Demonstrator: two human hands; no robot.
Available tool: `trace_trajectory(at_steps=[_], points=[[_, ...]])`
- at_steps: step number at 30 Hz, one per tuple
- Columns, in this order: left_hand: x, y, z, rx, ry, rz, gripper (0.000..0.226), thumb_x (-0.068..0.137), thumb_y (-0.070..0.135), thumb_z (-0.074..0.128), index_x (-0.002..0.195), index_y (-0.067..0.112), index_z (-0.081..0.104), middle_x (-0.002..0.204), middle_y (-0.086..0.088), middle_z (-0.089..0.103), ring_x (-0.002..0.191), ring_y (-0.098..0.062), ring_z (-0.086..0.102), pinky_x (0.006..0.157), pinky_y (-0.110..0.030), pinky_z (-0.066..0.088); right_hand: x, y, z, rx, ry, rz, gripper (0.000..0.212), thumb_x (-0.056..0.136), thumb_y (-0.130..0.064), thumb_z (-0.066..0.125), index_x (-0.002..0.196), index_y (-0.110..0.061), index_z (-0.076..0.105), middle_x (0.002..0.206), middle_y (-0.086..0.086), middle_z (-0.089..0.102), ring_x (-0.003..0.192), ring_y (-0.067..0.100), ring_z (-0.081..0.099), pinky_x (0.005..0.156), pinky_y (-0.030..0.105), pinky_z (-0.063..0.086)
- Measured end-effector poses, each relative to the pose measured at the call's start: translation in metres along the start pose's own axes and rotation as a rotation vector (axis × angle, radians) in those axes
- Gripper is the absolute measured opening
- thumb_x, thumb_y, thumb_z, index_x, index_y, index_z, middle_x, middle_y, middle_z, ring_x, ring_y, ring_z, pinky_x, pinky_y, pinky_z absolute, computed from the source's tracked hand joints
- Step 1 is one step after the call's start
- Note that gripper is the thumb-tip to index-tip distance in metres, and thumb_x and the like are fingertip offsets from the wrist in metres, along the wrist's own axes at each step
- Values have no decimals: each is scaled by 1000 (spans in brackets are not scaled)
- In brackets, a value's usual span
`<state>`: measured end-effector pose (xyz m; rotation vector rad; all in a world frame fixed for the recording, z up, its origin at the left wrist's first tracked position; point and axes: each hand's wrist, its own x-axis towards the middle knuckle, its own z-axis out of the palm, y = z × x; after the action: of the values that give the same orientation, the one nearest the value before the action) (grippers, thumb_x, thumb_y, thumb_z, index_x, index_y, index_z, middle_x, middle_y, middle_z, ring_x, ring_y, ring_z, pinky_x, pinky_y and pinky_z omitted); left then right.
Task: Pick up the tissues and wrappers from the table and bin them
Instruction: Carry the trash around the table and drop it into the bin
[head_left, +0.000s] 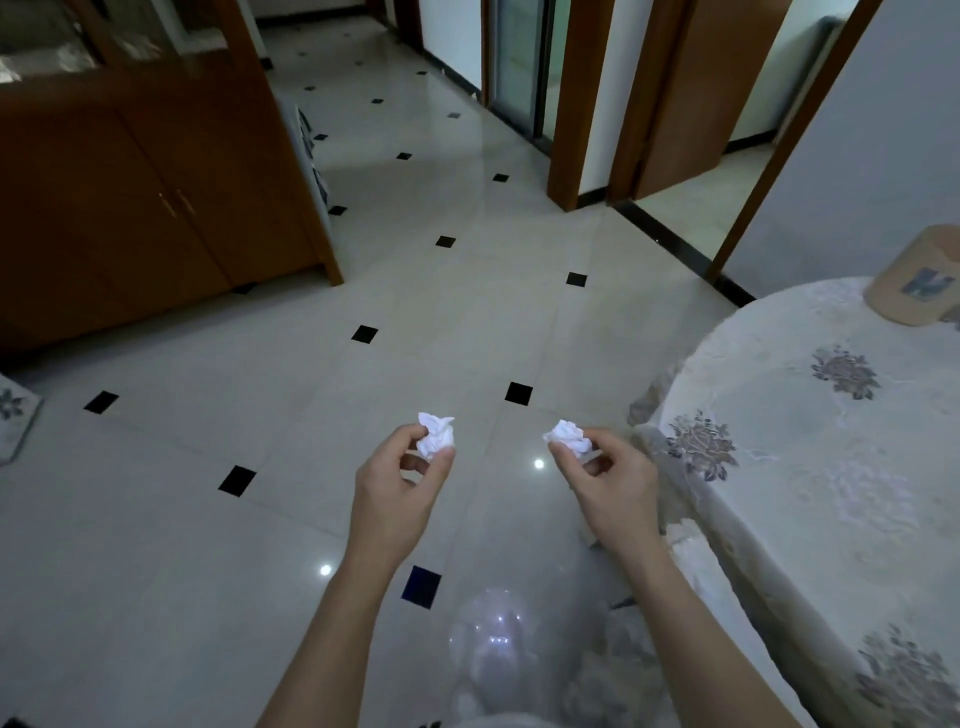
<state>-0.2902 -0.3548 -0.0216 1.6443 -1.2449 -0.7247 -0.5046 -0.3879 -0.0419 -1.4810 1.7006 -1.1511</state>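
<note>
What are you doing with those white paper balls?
A person is tidying up. The left hand pinches one crumpled tissue, and the right hand pinches another crumpled tissue. Both are held out over the tiled floor, beside the table with the flowered cloth. No bin is in view yet.

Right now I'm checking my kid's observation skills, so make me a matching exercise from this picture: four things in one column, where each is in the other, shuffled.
Things:
1. crumpled tissue
2. second crumpled tissue
3. tan box
4. wooden cabinet

Places:
A. on the tablecloth, far right
B. pinched in the right hand
C. standing on the floor, upper left
D. pinched in the left hand

Pairs: 1-D, 2-B, 3-A, 4-C
</note>
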Motion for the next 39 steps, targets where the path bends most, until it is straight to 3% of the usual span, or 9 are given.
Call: trace_trajectory(at_steps=[7, 10, 15, 18, 23, 29, 33, 39], points=[[59, -18, 8, 23, -55, 9, 6, 88, 26, 69, 85, 28, 63, 78, 11, 60, 70, -8, 59, 59, -33, 49, 45, 3, 29, -14, 37, 22, 17, 83, -29, 76, 72, -19, 67, 51, -4, 43, 48, 7, 40, 50, 16, 33], [88, -20, 16, 24, -76, 19, 16, 87, 24, 70, 81, 35, 60, 79, 12, 60, 69, -5, 58, 59, -25, 46, 71, 11, 43, -40, 42, 52, 18, 83, -34, 74, 73, -22, 67, 51, -1, 46, 48, 5, 41, 51, 19, 37], [156, -16, 42, 36, -125, 45, 22, 88, 24, 70, 78, 38, 56, 80, 13, 61, 68, -3, 58, 58, -17, 43, 126, 17, 63, -11, 34, 71, 15, 83, -27, 74, 74, -16, 69, 51, -14, 47, 48, 7, 41, 50, 14, 33], [208, -10, 68, 48, -155, 60, 16, 88, 25, 69, 81, 35, 59, 78, 14, 60, 68, -5, 59, 57, -17, 43, 180, 23, 66, -48, 60, 90, 17, 83, -30, 73, 75, -16, 68, 49, -12, 44, 47, 8, 41, 51, 19, 34], [295, 19, 120, 70, -223, 94, 8, 88, 27, 69, 85, 29, 62, 80, 11, 61, 71, -9, 59, 61, -22, 46, 277, 23, 53, -51, 97, 87, 14, 84, -36, 72, 77, -24, 69, 53, -19, 51, 49, 6, 46, 51, 16, 34], [372, 56, 182, 75, -301, 148, 12, 88, 24, 69, 83, 29, 58, 77, 6, 61, 69, -5, 58, 59, -18, 44, 366, 41, 39, 4, 179, 136, 26, 85, -36, 67, 72, -15, 60, 54, 7, 45, 47, 9, 38, 51, 24, 35], [408, 60, 214, 58, -339, 128, 11, 88, 26, 69, 83, 26, 59, 78, 4, 61, 68, -6, 57, 59, -19, 44, 398, 50, 34, 4, 213, 140, 22, 85, -32, 70, 69, -20, 62, 49, -9, 44, 45, 6, 39, 49, 17, 33], [466, 53, 260, 103, -418, 142, 10, 87, 29, 68, 85, 25, 60, 80, 3, 62, 71, -9, 60, 59, -20, 46, 456, 71, 33, -32, 286, 181, 22, 84, -30, 72, 66, -25, 61, 45, -11, 44, 42, 8, 40, 45, 15, 31]])
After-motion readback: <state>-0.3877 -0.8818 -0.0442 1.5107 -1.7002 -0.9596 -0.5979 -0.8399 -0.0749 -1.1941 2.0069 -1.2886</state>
